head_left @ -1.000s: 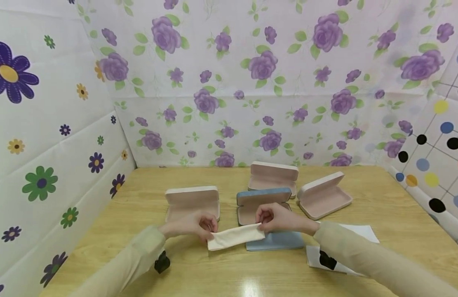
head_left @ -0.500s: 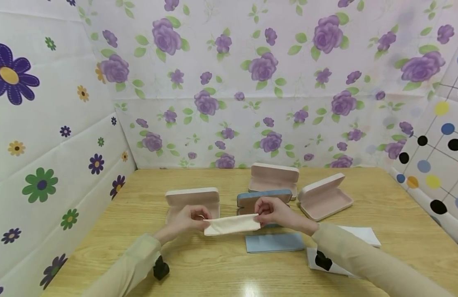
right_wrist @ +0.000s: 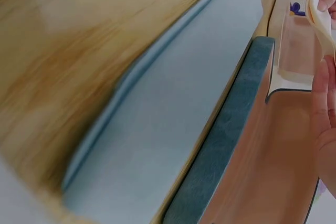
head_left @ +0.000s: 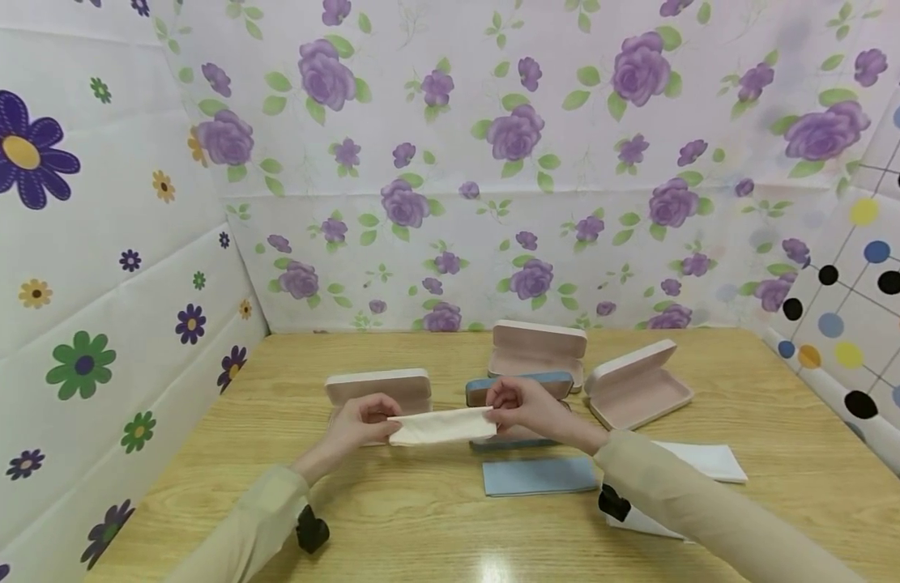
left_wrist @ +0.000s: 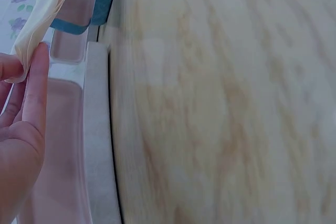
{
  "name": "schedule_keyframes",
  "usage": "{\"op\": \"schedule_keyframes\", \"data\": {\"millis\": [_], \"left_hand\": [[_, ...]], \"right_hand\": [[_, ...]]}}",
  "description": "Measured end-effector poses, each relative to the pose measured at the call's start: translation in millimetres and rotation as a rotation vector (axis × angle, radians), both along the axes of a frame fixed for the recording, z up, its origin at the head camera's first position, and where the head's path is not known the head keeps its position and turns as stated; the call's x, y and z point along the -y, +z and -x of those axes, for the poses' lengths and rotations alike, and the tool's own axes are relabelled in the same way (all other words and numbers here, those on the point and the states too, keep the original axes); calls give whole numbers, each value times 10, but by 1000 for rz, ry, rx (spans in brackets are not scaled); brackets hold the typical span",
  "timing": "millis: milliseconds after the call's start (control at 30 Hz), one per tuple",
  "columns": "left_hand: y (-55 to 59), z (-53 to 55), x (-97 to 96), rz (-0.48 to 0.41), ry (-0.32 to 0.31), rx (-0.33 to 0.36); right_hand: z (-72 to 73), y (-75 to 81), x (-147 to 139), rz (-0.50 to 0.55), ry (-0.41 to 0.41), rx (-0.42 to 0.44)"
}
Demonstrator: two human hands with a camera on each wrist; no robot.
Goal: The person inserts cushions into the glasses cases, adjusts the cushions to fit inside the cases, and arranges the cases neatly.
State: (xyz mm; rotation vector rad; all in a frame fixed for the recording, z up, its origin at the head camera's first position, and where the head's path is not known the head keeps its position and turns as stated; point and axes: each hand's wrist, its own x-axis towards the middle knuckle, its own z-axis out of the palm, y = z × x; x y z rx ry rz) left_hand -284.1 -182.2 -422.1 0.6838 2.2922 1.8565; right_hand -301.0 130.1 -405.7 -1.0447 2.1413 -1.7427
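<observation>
Left hand [head_left: 358, 421] is pinching one end of the folded cream cloth [head_left: 442, 427], right hand [head_left: 533, 409] is pinching the other; the strip is stretching between them, off the table [head_left: 391, 526], in front of the gap between the left white case [head_left: 380, 387] and the blue case [head_left: 555, 385]; both cases are standing open. How high it is hanging over their rims is hard to judge from the head view. Layers are fanning slightly at the left end in the left wrist view; that pinch needs to be catching every ply, thumb over fingers, or the fold is likely opening up; the right pinch is sitting at the edge of its wrist view, partly cut off. Good handling here: ends staying level, light even tension, no twist; the middle is looking slightly creased, so a gentle outward pull is probably worth it; soft cloth, so it is sagging once the hands are closing in. Knuckles need to be clearing both raised lids; folded blue cloth [head_left: 539, 477] is lying flat just in front of the blue case, best left undisturbed by the right sleeve [head_left: 661, 486].
</observation>
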Motion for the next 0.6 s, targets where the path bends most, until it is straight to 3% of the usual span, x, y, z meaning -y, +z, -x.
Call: {"op": "schedule_keyframes", "data": {"millis": [133, 300, 433, 600], "left_hand": [[28, 2, 65, -33, 0, -17], [48, -8, 165, -68, 55, 38], [52, -11, 242, -88, 109, 95], [25, -13, 332, -109, 172, 114]], "right_hand": [[-75, 125, 103, 10, -41, -45], [-173, 252, 265, 13, -102, -89], [-183, 255, 393, 15, -124, -83], [-172, 227, 546, 28, -100, -29]]}}
